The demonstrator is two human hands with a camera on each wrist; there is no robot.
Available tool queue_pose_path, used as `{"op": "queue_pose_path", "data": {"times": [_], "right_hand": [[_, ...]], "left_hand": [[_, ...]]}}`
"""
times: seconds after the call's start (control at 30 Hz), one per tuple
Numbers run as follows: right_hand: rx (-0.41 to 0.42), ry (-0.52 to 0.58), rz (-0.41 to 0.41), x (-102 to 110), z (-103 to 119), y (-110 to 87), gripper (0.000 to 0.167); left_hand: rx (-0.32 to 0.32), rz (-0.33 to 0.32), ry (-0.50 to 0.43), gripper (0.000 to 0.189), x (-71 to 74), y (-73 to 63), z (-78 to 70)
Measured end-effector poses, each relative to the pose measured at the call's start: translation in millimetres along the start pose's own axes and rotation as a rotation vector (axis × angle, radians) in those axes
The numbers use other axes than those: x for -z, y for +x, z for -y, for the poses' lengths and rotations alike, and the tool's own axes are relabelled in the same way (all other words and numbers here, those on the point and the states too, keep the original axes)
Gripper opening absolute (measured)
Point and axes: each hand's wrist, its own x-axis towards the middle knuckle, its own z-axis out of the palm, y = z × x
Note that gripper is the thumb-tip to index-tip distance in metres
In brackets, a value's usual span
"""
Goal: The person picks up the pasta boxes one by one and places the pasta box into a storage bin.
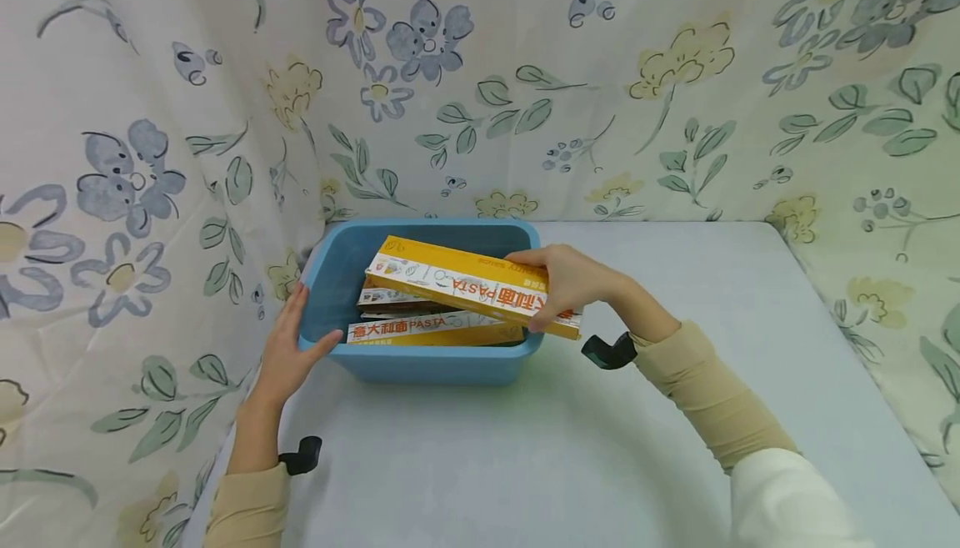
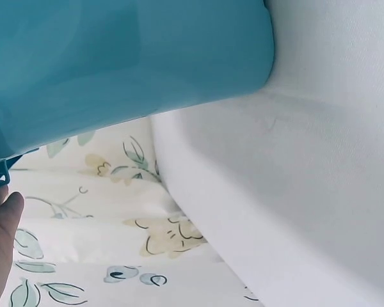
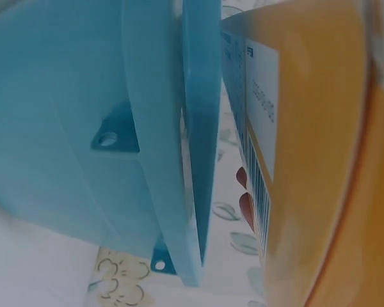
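Observation:
In the head view my right hand (image 1: 576, 281) grips the right end of a yellow and white pasta box (image 1: 465, 279). That box is tilted, its left end over the inside of a blue plastic bin (image 1: 442, 369) and its right end past the bin's right rim. The right wrist view has the box's yellow side (image 3: 313, 153) close up, beside the bin's rim. My left hand (image 1: 288, 348) rests at the bin's front left corner, fingers along the left side and thumb at the front rim. A second pasta box (image 1: 405, 328) lies inside the bin along the front wall.
Behind the held box, another box (image 1: 397, 298) lies partly hidden in the bin. The bin stands on a white table (image 1: 637, 465), near its back left corner. A flower-patterned curtain (image 1: 480, 56) hangs behind the table and along its sides.

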Motion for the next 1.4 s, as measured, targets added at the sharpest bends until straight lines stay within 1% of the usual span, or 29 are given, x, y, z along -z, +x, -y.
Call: {"op": "queue_pose_path", "data": {"times": [0.23, 0.4, 0.53, 0.77, 0.9, 1.07, 1.17, 1.4], "right_hand": [[-0.016, -0.043, 0.068, 6, 10, 15.9, 0.088], [-0.036, -0.076, 0.102, 7, 16, 26.5, 0.089], [-0.032, -0.096, 0.13, 5, 19, 37.9, 0.091], [-0.02, -0.121, 0.157, -1, 18, 58.3, 0.088], [-0.035, -0.135, 0.191, -6, 19, 67.1, 0.087], [-0.086, -0.172, 0.249, -12, 20, 72.3, 0.087], [-0.106, -0.207, 0.276, -17, 22, 74.8, 0.09], [-0.11, -0.265, 0.324, -25, 27, 84.7, 0.095]], "left_hand": [[0.006, 0.003, -0.007, 0.09, -0.9, 1.2, -0.1], [0.019, 0.013, -0.009, 0.09, -0.5, 1.0, -0.9], [0.019, 0.009, -0.006, 0.09, -0.3, 0.5, -0.1], [0.007, 0.005, -0.006, 0.09, -0.1, 0.5, 0.2], [-0.002, 0.008, -0.006, 0.09, -0.7, 0.7, 0.9], [-0.011, 0.018, -0.01, 0.088, -2.5, 2.3, 1.8], [-0.002, 0.018, -0.014, 0.088, -2.3, 2.4, 1.8], [0.015, 0.017, -0.013, 0.089, 0.6, 0.2, 1.3]]}}
